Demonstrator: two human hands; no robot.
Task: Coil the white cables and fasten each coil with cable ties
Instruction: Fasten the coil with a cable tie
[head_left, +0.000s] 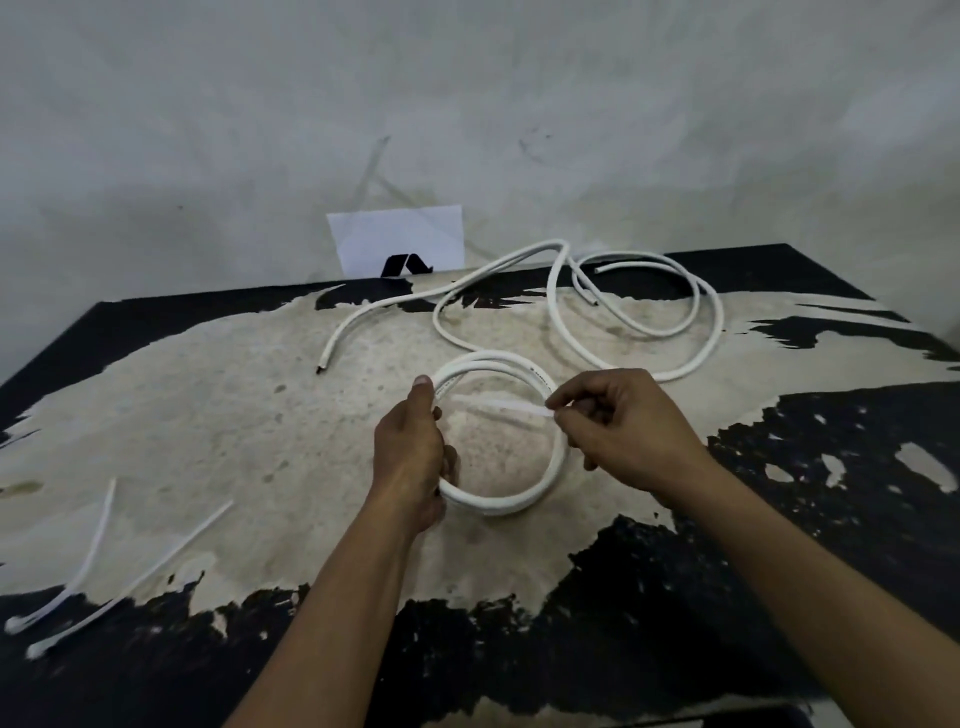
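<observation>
At the left of the table, whose black coating has worn off to a rough, pale patch, two thin white plastic cable ties lie flat and well apart from both hands, one gently curved and one nearly straight. Near the middle, the left hand has its fingers curled round the left side of the one round coil, a few turns of smooth white cable, thumb pressed on top. A third tie stretches across the coil's opening. Its right end is pinched between the thumb and fingertips of the right hand, which sits over the coil's right edge. Behind, loose white cable sprawls in tangled loops with three cut ends showing. I cannot tell how many lengths it is. A white paper sheet leans against the wall.
</observation>
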